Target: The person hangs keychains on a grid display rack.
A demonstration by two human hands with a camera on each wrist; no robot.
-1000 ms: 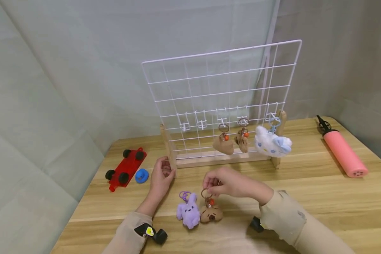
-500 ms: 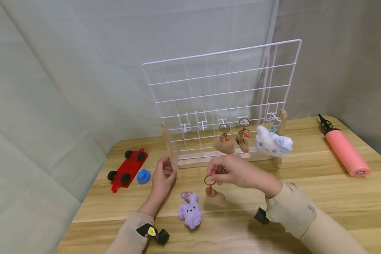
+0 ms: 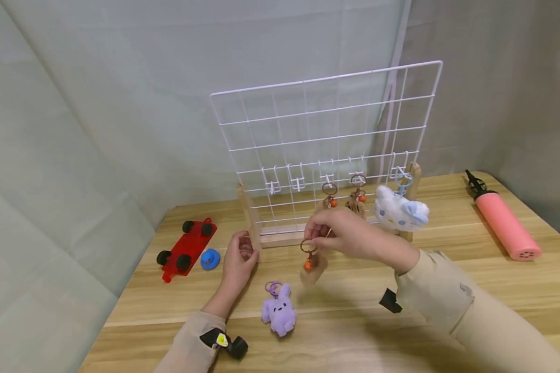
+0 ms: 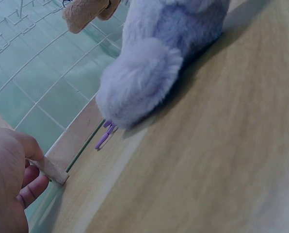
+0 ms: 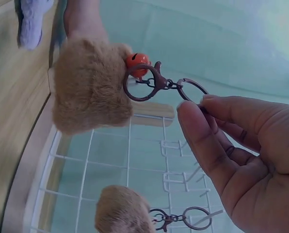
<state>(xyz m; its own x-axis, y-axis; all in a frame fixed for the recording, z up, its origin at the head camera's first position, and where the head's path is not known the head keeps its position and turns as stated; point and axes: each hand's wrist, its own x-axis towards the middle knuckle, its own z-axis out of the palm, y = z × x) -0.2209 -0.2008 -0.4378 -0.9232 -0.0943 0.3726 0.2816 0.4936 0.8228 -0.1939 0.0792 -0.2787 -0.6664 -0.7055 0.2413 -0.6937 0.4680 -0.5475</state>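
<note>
Brown plush (image 3: 316, 269) rose, right grip (image 3: 343, 233) pinching its ring (image 5: 179, 87) (bell slit (image 5: 134, 57): right wrist view only); left grip (image 3: 237, 264) curls round post (image 3: 249, 215).

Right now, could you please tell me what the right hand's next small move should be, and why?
I would probably bring the brown plush keychain to the bare hook, second from the left: the right hand pinches its ring, which is not yet on any hook, while the left hand grips the wooden stand.
</note>
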